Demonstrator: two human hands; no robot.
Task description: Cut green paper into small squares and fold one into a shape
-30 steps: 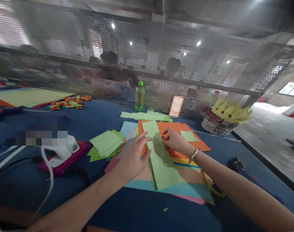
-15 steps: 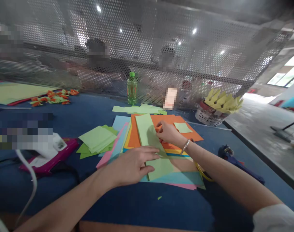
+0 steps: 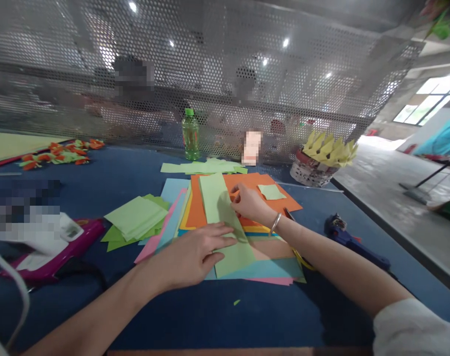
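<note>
A long light green paper strip (image 3: 225, 222) lies on a stack of coloured sheets (image 3: 272, 269) with an orange sheet (image 3: 269, 202) on top. My left hand (image 3: 195, 252) lies flat on the strip's near half, fingers stretched out. My right hand (image 3: 249, 203), with a bangle on the wrist, has its fingers curled in a pinch at the strip's right edge, over the orange sheet. A small green square (image 3: 271, 191) rests on the orange sheet beyond my right hand.
A pile of green squares (image 3: 136, 220) lies left of the stack. A pink and white device (image 3: 58, 247) is at the left, a blue glue gun (image 3: 345, 237) at the right. A green bottle (image 3: 190, 134), a basket of yellow paper (image 3: 321, 160) and a perforated screen (image 3: 210, 84) stand behind.
My left hand slid down the green strip towards me and now lies flat on its near half. My right hand stayed pinched at the strip's edge. The view shifted left.
</note>
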